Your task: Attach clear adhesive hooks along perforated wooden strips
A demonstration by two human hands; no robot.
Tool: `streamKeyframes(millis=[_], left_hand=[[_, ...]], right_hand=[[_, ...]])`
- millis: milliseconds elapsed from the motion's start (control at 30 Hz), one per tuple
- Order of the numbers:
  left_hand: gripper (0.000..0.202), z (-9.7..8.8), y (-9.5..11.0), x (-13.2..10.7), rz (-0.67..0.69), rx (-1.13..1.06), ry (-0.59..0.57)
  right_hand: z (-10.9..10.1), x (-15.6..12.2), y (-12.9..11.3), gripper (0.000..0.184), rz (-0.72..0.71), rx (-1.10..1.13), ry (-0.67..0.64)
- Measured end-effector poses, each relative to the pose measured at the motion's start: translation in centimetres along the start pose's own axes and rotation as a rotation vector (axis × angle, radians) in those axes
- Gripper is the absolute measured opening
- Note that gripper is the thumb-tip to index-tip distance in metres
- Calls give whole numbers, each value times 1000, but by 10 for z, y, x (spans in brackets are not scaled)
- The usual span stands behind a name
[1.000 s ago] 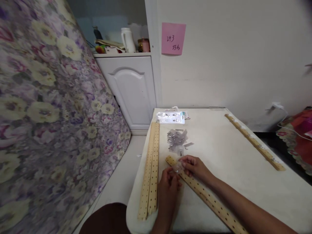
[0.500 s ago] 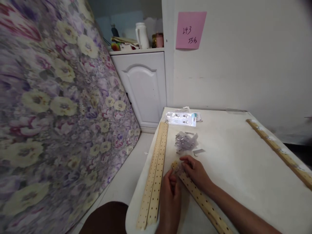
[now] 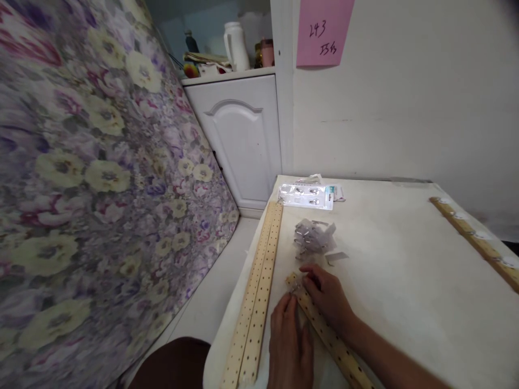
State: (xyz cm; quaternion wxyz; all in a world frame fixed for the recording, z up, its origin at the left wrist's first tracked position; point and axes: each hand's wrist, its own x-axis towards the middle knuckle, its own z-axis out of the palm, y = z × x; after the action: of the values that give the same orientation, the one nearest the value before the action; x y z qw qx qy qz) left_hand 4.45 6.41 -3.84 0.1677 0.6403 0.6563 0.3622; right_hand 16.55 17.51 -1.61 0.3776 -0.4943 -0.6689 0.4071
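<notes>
A perforated wooden strip [image 3: 330,343] lies slanted on the table, its far end between my hands. Near that end sits a small clear plastic piece [image 3: 297,285], partly covered by fingers. My left hand [image 3: 288,337] rests at the strip's left edge, fingers bent and close together just below the clear piece; what its fingertips hold is hidden. From the right, my right hand [image 3: 329,297] closes on the strip, thumb and forefinger beside the clear piece. Just beyond lies a pile of clear plastic and metal hooks [image 3: 314,236], with a loose clear piece [image 3: 337,256] beside it.
Two perforated wooden strips [image 3: 257,302] lie side by side along the left edge of the white table [image 3: 389,259]. Blister packs [image 3: 307,196] rest at the back. Another wooden strip [image 3: 472,237] with several clear pieces runs along the right edge. A floral curtain [image 3: 109,205] hangs left.
My left hand has shifted nearer to me and turned, its fingers now lower along the strip's edge. My right hand stays near the strip's end. The camera view has tilted slightly.
</notes>
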Motion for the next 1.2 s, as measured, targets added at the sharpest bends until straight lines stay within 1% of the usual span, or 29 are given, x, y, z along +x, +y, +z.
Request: streamKeyframes(millis=[200, 300, 433, 500, 633, 800, 933, 1100, 1200], left_hand=[[53, 0, 1, 1, 26, 30, -3], [56, 3, 0, 0, 68, 59, -2], [58, 7, 0, -2, 115, 105, 38], [59, 6, 1, -2, 125, 127, 24], [59, 3, 2, -1, 124, 159, -12], [58, 3, 3, 0, 123, 184, -8], [59, 3, 3, 0, 144, 232, -3], [59, 2, 5, -1, 155, 314, -25], [57, 2, 6, 0, 175, 345, -10]], right_hand=[[-1, -1, 0, 24, 11, 6, 7], [-1, -1, -1, 24, 20, -8, 12], [-2, -2, -2, 24, 11, -26, 24], [-1, -2, -2, 24, 4, -36, 27], [0, -2, 0, 25, -4, -51, 14], [1, -2, 3, 25, -19, -68, 19], [1, -2, 2, 26, -34, -84, 22], [2, -2, 4, 26, -47, -112, 38], [2, -2, 6, 26, -49, -140, 39]])
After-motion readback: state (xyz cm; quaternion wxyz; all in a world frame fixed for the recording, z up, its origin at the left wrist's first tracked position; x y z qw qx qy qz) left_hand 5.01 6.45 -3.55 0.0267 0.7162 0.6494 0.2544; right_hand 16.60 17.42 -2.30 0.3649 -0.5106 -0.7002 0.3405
